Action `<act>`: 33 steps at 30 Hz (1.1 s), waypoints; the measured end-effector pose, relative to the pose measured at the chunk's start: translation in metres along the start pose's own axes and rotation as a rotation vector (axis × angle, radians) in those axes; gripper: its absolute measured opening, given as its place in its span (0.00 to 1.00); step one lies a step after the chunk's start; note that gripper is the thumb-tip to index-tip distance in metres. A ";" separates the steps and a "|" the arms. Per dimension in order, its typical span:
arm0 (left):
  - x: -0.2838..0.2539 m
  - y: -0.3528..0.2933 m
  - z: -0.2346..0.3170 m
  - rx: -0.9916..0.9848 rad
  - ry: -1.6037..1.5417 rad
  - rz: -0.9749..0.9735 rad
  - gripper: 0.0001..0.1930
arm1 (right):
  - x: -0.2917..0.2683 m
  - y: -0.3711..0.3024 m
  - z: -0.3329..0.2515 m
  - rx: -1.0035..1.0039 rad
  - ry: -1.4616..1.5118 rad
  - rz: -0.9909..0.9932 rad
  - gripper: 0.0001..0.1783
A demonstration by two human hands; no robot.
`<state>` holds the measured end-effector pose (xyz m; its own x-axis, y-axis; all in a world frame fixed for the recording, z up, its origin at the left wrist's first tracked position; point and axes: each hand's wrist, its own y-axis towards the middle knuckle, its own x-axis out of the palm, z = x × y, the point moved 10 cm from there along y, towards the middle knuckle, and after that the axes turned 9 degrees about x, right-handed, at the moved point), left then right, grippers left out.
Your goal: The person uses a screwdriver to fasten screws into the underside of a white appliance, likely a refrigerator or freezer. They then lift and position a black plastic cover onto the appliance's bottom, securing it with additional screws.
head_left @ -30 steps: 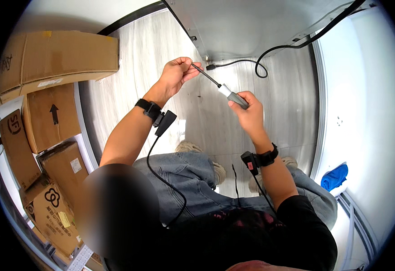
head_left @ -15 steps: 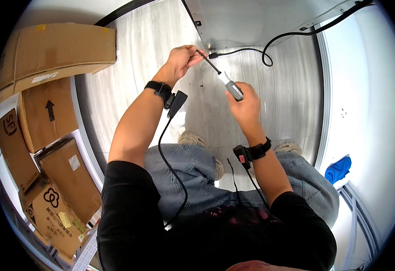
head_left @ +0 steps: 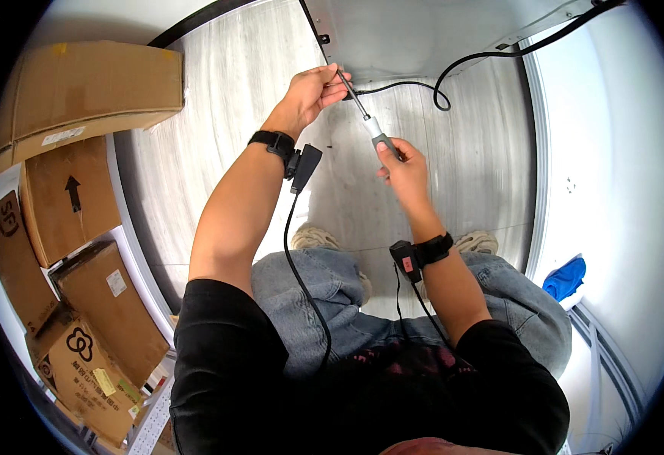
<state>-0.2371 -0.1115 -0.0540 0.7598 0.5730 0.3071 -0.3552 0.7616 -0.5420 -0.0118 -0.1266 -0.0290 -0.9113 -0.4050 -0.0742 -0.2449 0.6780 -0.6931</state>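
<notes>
My right hand [head_left: 405,168] is closed round the grey and white handle of a screwdriver [head_left: 376,130]. Its dark shaft slants up and left from the handle to my left hand [head_left: 310,95]. There the left thumb and index finger pinch the shaft's tip end, with the other fingers loosely bent beneath. Any small part at the tip is hidden by these fingers. Both sit right at the lower left corner of a grey metal cabinet panel [head_left: 415,42]. Close by the left fingers, a black cable [head_left: 400,85] runs along the panel's bottom edge.
Cardboard boxes [head_left: 97,98] are stacked on the left, several on a white shelf. A thicker black cable [head_left: 544,42] crosses at the upper right. Near the right wall lies a blue cloth [head_left: 565,279]. A tiny dark piece [head_left: 329,146] rests on the light wood-look floor [head_left: 468,182].
The screwdriver's tip and my left hand have moved up to the cabinet's corner. My right hand has shifted slightly left, and the screwdriver points a little more steeply upward.
</notes>
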 end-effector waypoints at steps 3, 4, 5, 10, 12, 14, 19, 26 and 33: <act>0.005 0.008 -0.001 0.020 -0.033 0.023 0.10 | 0.011 0.000 0.007 0.051 0.044 -0.023 0.20; 0.006 0.011 0.001 0.036 -0.057 0.048 0.10 | 0.015 0.000 0.008 0.064 0.071 -0.045 0.20; 0.006 0.013 0.003 0.052 -0.081 0.072 0.10 | 0.019 0.001 0.007 0.077 0.098 -0.067 0.21; 0.002 0.024 0.004 0.053 -0.085 0.130 0.08 | 0.030 0.001 0.000 0.138 0.123 -0.112 0.21; 0.001 0.026 0.004 0.049 -0.070 0.120 0.08 | 0.031 0.003 -0.003 0.139 0.096 -0.129 0.21; -0.001 0.028 0.002 0.066 -0.075 0.100 0.08 | 0.030 0.006 0.000 0.145 0.091 -0.125 0.21; 0.000 0.029 0.000 0.087 -0.110 0.010 0.10 | 0.035 0.006 0.010 0.181 0.147 -0.133 0.23; 0.001 0.023 0.004 0.115 -0.035 -0.025 0.13 | 0.047 0.002 0.011 0.206 0.161 -0.201 0.23; 0.003 0.022 0.007 0.088 -0.033 0.022 0.14 | 0.054 0.004 0.012 0.198 0.218 -0.228 0.24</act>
<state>-0.2467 -0.0908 -0.0595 0.7336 0.5985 0.3219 -0.4195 0.7714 -0.4784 -0.0582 -0.1535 -0.0442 -0.8951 -0.3770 0.2378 -0.4002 0.4448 -0.8013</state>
